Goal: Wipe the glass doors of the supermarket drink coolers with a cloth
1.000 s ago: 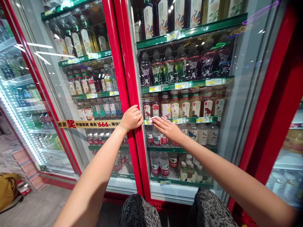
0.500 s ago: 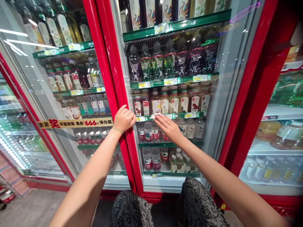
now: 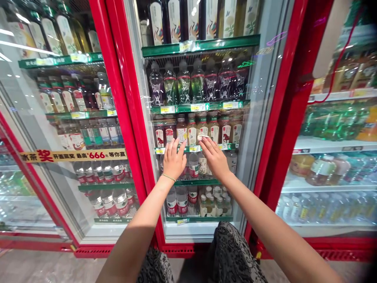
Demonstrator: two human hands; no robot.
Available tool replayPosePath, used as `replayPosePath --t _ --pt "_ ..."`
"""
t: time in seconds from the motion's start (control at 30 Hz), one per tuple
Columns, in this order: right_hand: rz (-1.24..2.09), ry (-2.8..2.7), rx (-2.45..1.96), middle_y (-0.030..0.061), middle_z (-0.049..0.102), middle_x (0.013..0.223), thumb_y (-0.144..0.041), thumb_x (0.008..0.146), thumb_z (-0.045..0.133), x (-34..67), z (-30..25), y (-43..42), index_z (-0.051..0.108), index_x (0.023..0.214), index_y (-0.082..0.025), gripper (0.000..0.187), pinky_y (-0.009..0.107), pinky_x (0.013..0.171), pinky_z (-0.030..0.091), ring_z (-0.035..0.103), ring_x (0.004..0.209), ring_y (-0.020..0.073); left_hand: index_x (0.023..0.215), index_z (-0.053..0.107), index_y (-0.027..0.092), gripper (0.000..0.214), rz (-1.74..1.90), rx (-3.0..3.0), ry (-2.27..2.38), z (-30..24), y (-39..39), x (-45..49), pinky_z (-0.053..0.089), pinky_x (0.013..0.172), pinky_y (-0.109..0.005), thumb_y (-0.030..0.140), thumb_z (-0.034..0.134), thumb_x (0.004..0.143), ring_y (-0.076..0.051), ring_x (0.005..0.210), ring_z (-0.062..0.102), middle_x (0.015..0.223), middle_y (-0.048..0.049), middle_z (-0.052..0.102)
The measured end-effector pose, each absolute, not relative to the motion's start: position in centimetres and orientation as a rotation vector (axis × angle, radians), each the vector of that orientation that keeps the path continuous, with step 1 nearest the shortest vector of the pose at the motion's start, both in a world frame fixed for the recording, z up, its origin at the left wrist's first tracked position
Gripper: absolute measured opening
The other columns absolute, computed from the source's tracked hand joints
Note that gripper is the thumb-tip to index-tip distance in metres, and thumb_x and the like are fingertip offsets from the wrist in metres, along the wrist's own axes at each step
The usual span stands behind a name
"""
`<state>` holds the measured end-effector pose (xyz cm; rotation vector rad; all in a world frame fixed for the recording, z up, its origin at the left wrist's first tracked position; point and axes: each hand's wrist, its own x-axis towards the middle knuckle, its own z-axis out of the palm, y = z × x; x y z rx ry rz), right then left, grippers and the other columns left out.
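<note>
My right hand (image 3: 215,159) presses a small white folded wipe (image 3: 204,137) toward the glass door (image 3: 255,106) of a red-framed drinks fridge. The fingers lie fairly straight over the wipe, whose edge shows past the fingertips; cloth or paper, I cannot tell. To its left, my left hand (image 3: 174,160) is open and holds nothing. Its fingers are spread at the glass, in front of the shelf of tea bottles (image 3: 202,127). Whether the fingertips touch the pane is not clear. A thin band (image 3: 169,177) circles the left wrist.
Behind the glass stand shelves of bottled drinks (image 3: 183,80) with green price rails (image 3: 197,107). Red upright frames (image 3: 129,98) separate the doors. On the left door runs a yellow printed strip (image 3: 73,155). At right is a shelf unit of bottles (image 3: 326,169). My patterned-trouser knees (image 3: 228,245) are close below.
My left hand has left the red door frame and moved right onto the glass area, fingers now spread. My right hand and the wipe have shifted right across the bottles. The view has turned right.
</note>
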<state>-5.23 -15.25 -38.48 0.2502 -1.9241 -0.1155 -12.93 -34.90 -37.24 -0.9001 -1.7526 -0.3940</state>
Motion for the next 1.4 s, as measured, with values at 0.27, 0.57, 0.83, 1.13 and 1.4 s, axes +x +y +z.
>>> replayPosePath --t 0.27,0.57,0.83,1.13,1.4 --pt "-0.106 -1.941 0.25 0.0098 0.035 0.168 0.001 0.098 0.033 -5.4 -40.5 -15.8 0.006 0.168 -0.027 0.08 0.05 0.129 0.034 0.023 0.16 0.0225 0.163 0.032 0.019 0.07 -0.377 -0.857 -1.886 -37.7 -33.2 -12.2 0.023 0.129 -0.059 0.03 0.057 0.099 -0.033 0.16 0.023 0.172 -0.0166 0.025" --pt "-0.12 -1.87 0.183 0.0099 0.044 0.164 0.001 0.097 0.035 -5.3 -40.8 -15.2 0.011 0.169 -0.026 0.081 0.052 0.13 0.03 0.031 0.157 0.0217 0.161 0.036 0.014 0.068 -0.475 -0.803 -1.818 -38.3 -31.9 -11.5 0.021 0.128 -0.064 0.03 0.059 0.099 -0.037 0.16 0.021 0.169 -0.0218 0.03" --pt "-0.011 -1.721 0.015 0.0095 0.036 0.168 0.004 0.089 0.035 -4.0 -41.1 -11.4 0.014 0.168 -0.026 0.088 0.055 0.126 0.037 0.029 0.158 0.0253 0.164 0.028 0.014 0.076 -0.625 -0.671 -1.686 -38.8 -28.0 -11.0 0.009 0.126 -0.074 0.026 0.062 0.097 -0.041 0.161 0.011 0.163 -0.0223 0.041" --pt "0.049 -1.626 -0.062 0.0055 0.031 0.171 0.002 0.088 0.036 -4.2 -38.4 -9.7 0.02 0.168 -0.03 0.087 0.062 0.127 0.033 0.032 0.158 0.0291 0.168 0.016 0.026 0.079 -0.607 -0.765 -1.757 -38.4 -25.5 -10.2 -0.001 0.126 -0.074 0.029 0.058 0.1 -0.038 0.161 0.016 0.168 -0.0148 0.035" --pt "0.019 -1.724 -0.007 0.0063 0.037 0.168 -0.005 0.096 0.037 -3.6 -37.6 -9.0 0.022 0.167 -0.031 0.078 0.061 0.13 0.026 0.034 0.156 0.0285 0.168 0.011 0.023 0.083 -0.667 -0.737 -1.735 -38.1 -24.4 -9.7 0.001 0.122 -0.08 0.03 0.058 0.1 -0.045 0.16 0.012 0.168 -0.0217 0.033"
